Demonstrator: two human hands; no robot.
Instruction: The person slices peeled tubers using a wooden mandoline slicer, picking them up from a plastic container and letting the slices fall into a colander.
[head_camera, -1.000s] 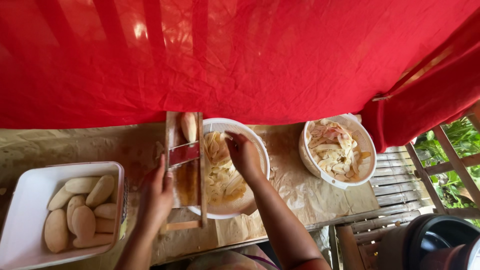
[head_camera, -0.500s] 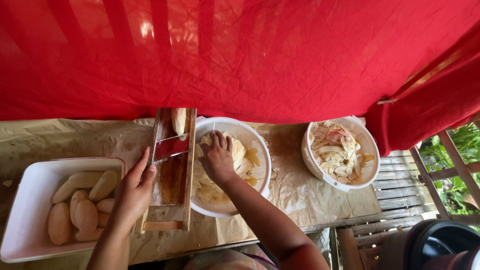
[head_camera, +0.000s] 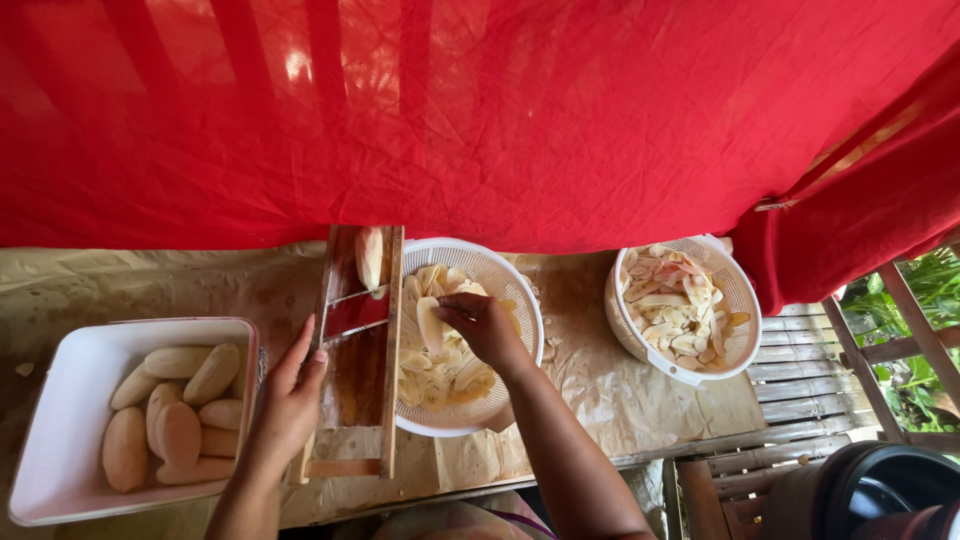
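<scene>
Resting flat on wooden slicer (head_camera: 357, 345), left hand (head_camera: 288, 395), fingers extended.

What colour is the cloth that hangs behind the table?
The cloth is red, plain to see in the head view.

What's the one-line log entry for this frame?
left hand: steadying wooden slicer | right hand: in basket, pinching slice | tray: peeled pieces

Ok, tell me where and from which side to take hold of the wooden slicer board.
Probably grip the wooden slicer board by its left side rail, near the lower end, coming from the left. The left hand already rests on that rail, the metal blade sits higher up, and the white colander crowds its right side, where the right hand is in the slices.
</scene>
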